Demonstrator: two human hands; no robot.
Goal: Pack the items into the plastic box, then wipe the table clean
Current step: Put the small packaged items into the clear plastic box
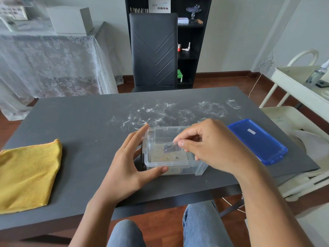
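Right hand (pixel 211 145) pinches small clear packet (pixel 171 148), contents indistinct, over plastic box (pixel 170 164).

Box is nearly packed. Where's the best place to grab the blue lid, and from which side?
Judging by its pose, grip the blue lid by its near short rim, coming from the right. It lies flat on the table just right of the plastic box, so a thumb-over, fingers-under pinch suits that thin raised edge.

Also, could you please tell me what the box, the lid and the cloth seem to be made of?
Box: clear, glossy plastic; the table shows through. Lid: opaque blue plastic, moulded rim. Cloth: soft yellow fabric, probably microfibre, matte and folded.
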